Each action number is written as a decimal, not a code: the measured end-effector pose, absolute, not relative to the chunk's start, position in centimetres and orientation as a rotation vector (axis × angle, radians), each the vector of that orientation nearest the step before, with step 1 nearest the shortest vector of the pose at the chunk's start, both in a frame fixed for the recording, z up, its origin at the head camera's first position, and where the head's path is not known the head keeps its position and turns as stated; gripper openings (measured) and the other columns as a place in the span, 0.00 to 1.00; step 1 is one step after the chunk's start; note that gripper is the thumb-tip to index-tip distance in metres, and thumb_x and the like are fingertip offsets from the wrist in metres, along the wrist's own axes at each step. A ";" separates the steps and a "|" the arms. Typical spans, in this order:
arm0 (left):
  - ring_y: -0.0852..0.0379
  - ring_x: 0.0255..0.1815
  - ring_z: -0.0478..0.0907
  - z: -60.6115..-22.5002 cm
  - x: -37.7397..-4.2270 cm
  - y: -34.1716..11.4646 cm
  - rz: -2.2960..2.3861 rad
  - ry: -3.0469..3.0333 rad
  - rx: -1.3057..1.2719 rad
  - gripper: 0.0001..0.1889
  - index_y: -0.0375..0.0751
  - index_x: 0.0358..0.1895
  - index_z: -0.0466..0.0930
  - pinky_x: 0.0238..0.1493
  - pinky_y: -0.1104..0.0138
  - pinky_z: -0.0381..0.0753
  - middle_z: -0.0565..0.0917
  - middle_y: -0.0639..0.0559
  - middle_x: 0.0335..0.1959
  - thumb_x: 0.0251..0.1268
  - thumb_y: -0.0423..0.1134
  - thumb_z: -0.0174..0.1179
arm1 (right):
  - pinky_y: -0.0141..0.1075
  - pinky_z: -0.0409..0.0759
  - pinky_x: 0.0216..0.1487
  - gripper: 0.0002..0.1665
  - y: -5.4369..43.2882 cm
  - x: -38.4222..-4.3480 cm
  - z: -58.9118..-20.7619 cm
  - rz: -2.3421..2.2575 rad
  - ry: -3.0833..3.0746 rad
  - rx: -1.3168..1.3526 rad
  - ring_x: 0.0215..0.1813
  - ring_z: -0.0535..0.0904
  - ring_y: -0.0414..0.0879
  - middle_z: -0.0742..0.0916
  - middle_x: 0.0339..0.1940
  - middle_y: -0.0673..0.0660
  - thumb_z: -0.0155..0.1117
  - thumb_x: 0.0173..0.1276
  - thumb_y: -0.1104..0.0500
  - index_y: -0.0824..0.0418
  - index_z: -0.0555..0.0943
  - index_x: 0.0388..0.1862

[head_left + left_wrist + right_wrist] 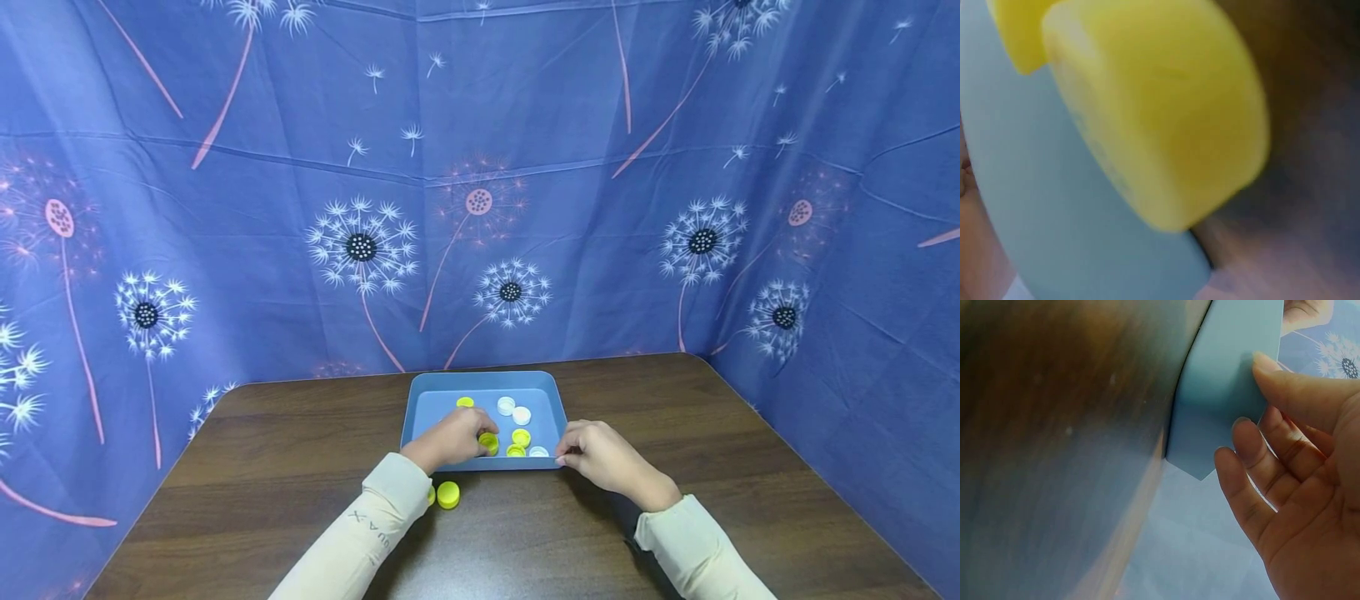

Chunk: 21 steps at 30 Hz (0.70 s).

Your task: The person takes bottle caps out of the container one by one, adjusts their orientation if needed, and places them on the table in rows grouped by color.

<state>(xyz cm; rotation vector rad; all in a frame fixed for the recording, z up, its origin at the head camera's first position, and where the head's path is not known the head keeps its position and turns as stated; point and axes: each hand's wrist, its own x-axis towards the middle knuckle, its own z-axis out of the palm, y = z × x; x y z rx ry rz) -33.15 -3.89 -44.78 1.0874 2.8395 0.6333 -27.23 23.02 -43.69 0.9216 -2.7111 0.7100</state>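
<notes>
Inside the blue tray (420, 417), my left hand (456, 437) pinches a yellow bottle cap (489, 442) between thumb and fingers, low over the tray floor. My right hand (600, 454) grips the tray's front right corner; in the right wrist view its thumb (1300, 394) presses the rim and the fingers curl round the corner. Loose in the tray lie other yellow caps, one (521, 437) near the middle and one (465, 402) toward the back. White caps (506, 406) lie there too, several in all.
In front of the tray, a yellow cap (448, 495) stands on the brown wooden table (300, 467). Beside it another yellow cap (431, 496) is partly hidden by the left sleeve (367, 521). A blue dandelion-print cloth (450, 125) hangs behind the table and at its sides.
</notes>
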 end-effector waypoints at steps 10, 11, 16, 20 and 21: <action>0.60 0.51 0.79 -43.2 -32.3 -4.8 0.715 2.826 1.032 0.16 0.43 0.53 0.86 0.54 0.65 0.79 0.84 0.57 0.48 0.61 0.36 0.70 | 0.32 0.79 0.36 0.07 23.0 -27.3 -44.0 0.702 -2.686 0.935 0.33 0.77 0.32 0.83 0.27 0.40 0.75 0.57 0.67 0.55 0.88 0.27; 0.60 0.52 0.79 -43.0 -32.1 -5.0 0.722 2.827 1.039 0.16 0.43 0.54 0.86 0.55 0.64 0.79 0.84 0.57 0.49 0.62 0.37 0.69 | 0.32 0.79 0.36 0.07 23.0 -27.3 -43.9 0.706 -2.695 0.932 0.33 0.76 0.32 0.83 0.27 0.40 0.75 0.57 0.67 0.55 0.88 0.27; 0.59 0.50 0.79 -42.1 -31.4 -6.7 0.817 2.833 1.094 0.16 0.42 0.56 0.84 0.52 0.64 0.79 0.82 0.56 0.49 0.66 0.37 0.66 | 0.31 0.79 0.35 0.06 23.0 -27.4 -44.1 0.708 -2.697 0.938 0.33 0.76 0.32 0.83 0.27 0.40 0.75 0.57 0.67 0.56 0.89 0.27; 0.59 0.45 0.78 -41.5 -30.8 -8.5 0.876 2.875 1.115 0.16 0.44 0.57 0.84 0.46 0.64 0.79 0.80 0.57 0.47 0.67 0.38 0.65 | 0.32 0.80 0.36 0.06 23.2 -27.5 -44.1 0.695 -2.666 0.953 0.33 0.78 0.33 0.84 0.27 0.42 0.75 0.57 0.68 0.57 0.89 0.27; 0.60 0.44 0.77 -41.3 -30.6 -8.9 0.894 2.886 1.113 0.16 0.45 0.57 0.84 0.45 0.65 0.78 0.80 0.57 0.47 0.68 0.38 0.65 | 0.32 0.80 0.36 0.06 23.2 -27.6 -44.1 0.693 -2.662 0.954 0.34 0.78 0.33 0.84 0.28 0.42 0.75 0.56 0.68 0.57 0.89 0.27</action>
